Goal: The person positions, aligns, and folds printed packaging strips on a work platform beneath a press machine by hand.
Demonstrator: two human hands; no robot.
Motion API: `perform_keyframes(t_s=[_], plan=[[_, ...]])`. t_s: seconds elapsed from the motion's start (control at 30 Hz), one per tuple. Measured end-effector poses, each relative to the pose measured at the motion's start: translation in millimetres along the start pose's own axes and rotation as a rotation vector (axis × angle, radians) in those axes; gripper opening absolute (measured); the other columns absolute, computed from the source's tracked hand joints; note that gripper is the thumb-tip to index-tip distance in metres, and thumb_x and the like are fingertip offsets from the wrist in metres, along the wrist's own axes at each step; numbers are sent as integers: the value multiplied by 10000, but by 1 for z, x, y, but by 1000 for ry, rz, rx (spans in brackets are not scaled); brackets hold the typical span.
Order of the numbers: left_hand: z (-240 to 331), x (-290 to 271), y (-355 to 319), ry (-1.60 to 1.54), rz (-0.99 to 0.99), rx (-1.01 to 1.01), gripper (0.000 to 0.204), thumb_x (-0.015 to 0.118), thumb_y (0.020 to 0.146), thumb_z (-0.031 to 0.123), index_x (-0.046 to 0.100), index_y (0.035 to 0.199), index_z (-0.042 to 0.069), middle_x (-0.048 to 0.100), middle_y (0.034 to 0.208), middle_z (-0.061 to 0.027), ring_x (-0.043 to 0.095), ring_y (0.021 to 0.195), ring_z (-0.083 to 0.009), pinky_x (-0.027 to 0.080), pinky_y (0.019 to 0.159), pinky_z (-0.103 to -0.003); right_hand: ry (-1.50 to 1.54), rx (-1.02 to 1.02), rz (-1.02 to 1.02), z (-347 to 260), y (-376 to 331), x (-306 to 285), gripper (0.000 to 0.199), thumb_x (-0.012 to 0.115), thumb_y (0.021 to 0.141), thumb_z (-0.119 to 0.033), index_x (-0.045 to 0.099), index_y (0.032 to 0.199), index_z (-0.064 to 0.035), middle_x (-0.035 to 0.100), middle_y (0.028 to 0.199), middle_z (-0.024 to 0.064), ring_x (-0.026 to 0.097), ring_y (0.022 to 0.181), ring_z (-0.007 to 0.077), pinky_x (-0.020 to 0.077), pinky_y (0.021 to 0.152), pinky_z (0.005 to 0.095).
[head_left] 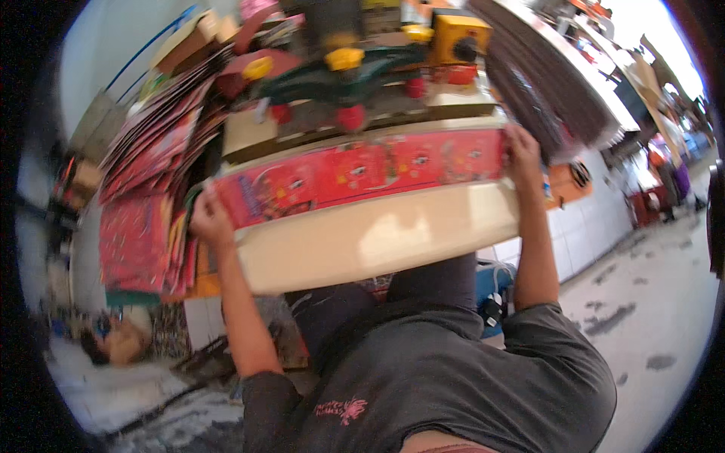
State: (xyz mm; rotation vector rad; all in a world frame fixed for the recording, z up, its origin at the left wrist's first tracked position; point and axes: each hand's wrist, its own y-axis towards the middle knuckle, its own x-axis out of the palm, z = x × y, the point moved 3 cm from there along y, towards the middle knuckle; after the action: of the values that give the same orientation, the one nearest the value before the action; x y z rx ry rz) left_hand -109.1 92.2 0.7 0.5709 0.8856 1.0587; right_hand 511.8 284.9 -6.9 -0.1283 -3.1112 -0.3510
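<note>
A long red printed strip (362,167) stretches between my two hands, over a cream-coloured work board (377,226) in front of me. My left hand (212,217) pinches its left end, where something dark also shows beside the fingers. At the far right end, my right hand (523,153) grips the strip's edge, fingers partly hidden. Just beyond the strip stands a machine with a dark green arm (355,79). It carries a yellow knob (344,59) on top and a red knob (350,118) below.
Stacked red printed sheets (140,234) fan out at the left. A yellow box with a black knob (461,39) sits behind the board. Long dark, shiny stacked strips (547,90) lie at the far right. On the left floor is a blurred person (124,340). A blue container (495,294) stands below right.
</note>
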Motion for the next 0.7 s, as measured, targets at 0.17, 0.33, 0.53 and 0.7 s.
perform_keyframes(t_s=[0.17,0.33,0.53,0.7], plan=[[42,2,-2,-38,-36,-42,472,578,1086,396,634,824,8,523,660,-230,461,551,-343,426,548,-432,5,14,-27,-13,-11,3,264,649,1068,-332,721,1064,-78,594,835,-88,482,707,9,373,610,203],[50,-5,2,-74,-37,-58,432,566,1091,347,633,849,-5,505,636,-199,465,541,-309,421,549,-422,-2,-56,-52,-4,-2,-4,241,664,1064,-280,723,1115,-52,643,891,-64,522,761,14,395,662,196],[46,-6,0,-159,-50,-63,385,555,1092,310,661,907,-11,550,670,-190,519,567,-317,431,568,-413,-372,-441,204,-35,-12,15,240,693,1046,-187,695,1228,-31,699,1019,16,610,886,82,485,780,241],[45,-3,2,-137,-11,20,399,555,1090,297,616,849,-14,566,688,-212,552,600,-375,433,569,-434,-581,-846,104,-115,-57,84,228,670,952,-17,702,1177,-19,645,980,70,584,804,129,481,728,273]])
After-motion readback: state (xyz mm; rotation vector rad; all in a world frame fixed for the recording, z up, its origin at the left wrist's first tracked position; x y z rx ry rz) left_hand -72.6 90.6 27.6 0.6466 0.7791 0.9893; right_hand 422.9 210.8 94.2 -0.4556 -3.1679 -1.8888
